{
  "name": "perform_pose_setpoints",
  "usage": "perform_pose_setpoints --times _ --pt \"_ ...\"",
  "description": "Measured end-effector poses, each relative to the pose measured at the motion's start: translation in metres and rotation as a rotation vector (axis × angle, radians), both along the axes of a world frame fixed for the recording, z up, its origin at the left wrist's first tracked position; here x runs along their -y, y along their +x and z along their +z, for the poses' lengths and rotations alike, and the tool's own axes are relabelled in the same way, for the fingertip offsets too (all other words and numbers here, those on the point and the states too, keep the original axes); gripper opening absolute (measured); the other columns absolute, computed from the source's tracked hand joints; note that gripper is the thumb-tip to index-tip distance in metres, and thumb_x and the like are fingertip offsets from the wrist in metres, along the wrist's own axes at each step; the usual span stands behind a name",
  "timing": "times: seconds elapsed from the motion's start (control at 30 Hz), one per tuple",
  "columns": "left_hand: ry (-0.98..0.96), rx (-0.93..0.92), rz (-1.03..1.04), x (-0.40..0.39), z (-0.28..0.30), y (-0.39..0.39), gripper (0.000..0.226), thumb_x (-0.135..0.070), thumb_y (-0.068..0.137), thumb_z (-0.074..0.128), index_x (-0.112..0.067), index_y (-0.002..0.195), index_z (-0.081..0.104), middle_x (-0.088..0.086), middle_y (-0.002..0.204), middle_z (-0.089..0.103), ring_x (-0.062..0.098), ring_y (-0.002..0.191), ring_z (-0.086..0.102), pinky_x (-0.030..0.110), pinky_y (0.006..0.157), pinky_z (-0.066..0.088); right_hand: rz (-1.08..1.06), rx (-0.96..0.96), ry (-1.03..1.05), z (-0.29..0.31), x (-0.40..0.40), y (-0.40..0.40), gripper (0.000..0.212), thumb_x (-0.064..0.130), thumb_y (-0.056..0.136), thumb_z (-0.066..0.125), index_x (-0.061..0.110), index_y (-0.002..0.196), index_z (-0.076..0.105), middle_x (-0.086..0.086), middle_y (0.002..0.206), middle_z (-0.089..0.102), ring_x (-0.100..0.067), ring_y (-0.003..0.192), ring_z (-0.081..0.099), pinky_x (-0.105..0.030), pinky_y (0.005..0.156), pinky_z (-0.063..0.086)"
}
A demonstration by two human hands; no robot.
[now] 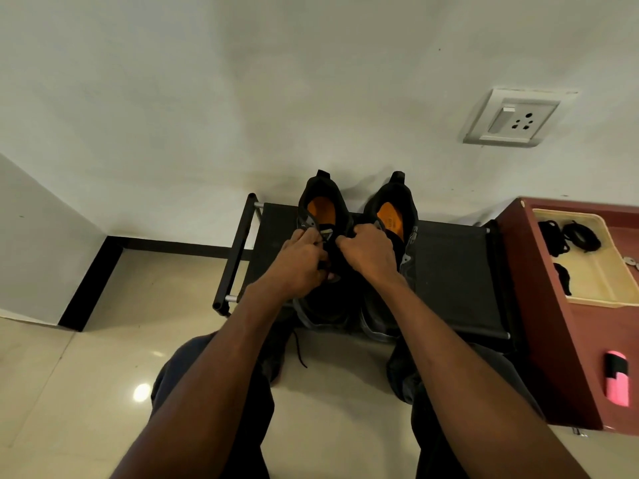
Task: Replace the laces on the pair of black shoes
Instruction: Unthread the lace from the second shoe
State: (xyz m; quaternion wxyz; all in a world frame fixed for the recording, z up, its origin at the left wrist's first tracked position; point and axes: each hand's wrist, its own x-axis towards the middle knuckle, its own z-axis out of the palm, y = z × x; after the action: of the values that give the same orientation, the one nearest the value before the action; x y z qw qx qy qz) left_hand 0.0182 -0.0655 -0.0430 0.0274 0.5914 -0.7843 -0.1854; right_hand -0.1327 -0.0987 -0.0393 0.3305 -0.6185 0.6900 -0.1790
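Note:
Two black shoes with orange insoles stand side by side on a low black rack (449, 271), heels toward the wall. Over the lacing of the left shoe (321, 209), my left hand (301, 261) and my right hand (366, 254) each have their fingers curled round the black lace (325, 238). The right shoe (392, 209) sits partly behind my right hand. One loose end of black lace (300, 350) hangs down over the rack's front edge. My hands hide most of the eyelets.
A reddish-brown cabinet (553, 357) stands right of the rack, carrying a cream tray (601, 299) with coiled black laces (581, 236). A pink and black object (617, 382) lies on the cabinet. A wall socket (511, 119) sits above. My knees rest on the tiled floor.

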Motion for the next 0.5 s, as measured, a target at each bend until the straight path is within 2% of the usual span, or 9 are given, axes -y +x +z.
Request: perform_pose_setpoints --times 0.17,0.27,0.37,0.43,0.5 --pt "0.023 -0.021 -0.022 0.001 -0.002 0.002 0.033 -0.037 0.093 0.065 -0.018 0.12 0.066 0.005 0.127 0.038 0.025 0.122 0.032 0.044 0.107 0.035 0.018 -0.015 0.002 0.0 -0.001 0.001 0.024 0.037 0.09 0.06 0.018 0.077 0.054 0.001 0.07 0.056 -0.017 0.062 0.054 -0.03 0.054 0.037" --pt "0.036 -0.073 -0.015 0.002 -0.001 0.004 0.02 -0.031 0.092 0.066 -0.017 0.107 0.068 0.002 0.12 0.04 0.022 0.118 0.033 0.042 0.106 0.036 0.015 -0.01 0.003 0.001 -0.002 0.001 0.025 0.036 0.09 0.06 0.015 0.077 0.054 0.0 0.07 0.055 -0.018 0.062 0.053 -0.031 0.055 0.038" --pt "0.028 -0.337 0.071 0.004 0.003 0.012 0.005 -0.022 0.093 0.066 -0.02 0.092 0.062 0.0 0.111 0.041 0.018 0.112 0.036 0.037 0.101 0.038 0.005 0.006 0.001 0.001 0.0 0.0 0.029 0.034 0.089 0.059 0.014 0.071 0.048 -0.001 0.067 0.053 -0.019 0.059 0.05 -0.031 0.054 0.036" --pt "-0.119 -0.55 0.212 0.006 0.01 0.018 0.009 -0.017 0.095 0.065 -0.02 0.089 0.058 -0.002 0.106 0.041 0.015 0.104 0.043 0.026 0.092 0.041 0.004 0.026 0.006 0.0 0.001 0.0 0.03 0.033 0.089 0.06 0.014 0.07 0.046 -0.004 0.066 0.053 -0.022 0.057 0.052 -0.036 0.055 0.04" --pt "-0.358 -0.801 0.463 0.007 0.024 0.02 0.01 -0.013 0.097 0.061 -0.019 0.09 0.057 -0.002 0.106 0.042 0.01 0.093 0.05 0.012 0.08 0.043 -0.002 0.039 0.005 0.0 0.001 0.0 0.028 0.033 0.089 0.06 0.011 0.072 0.051 -0.011 0.069 0.059 -0.029 0.06 0.06 -0.042 0.057 0.05"
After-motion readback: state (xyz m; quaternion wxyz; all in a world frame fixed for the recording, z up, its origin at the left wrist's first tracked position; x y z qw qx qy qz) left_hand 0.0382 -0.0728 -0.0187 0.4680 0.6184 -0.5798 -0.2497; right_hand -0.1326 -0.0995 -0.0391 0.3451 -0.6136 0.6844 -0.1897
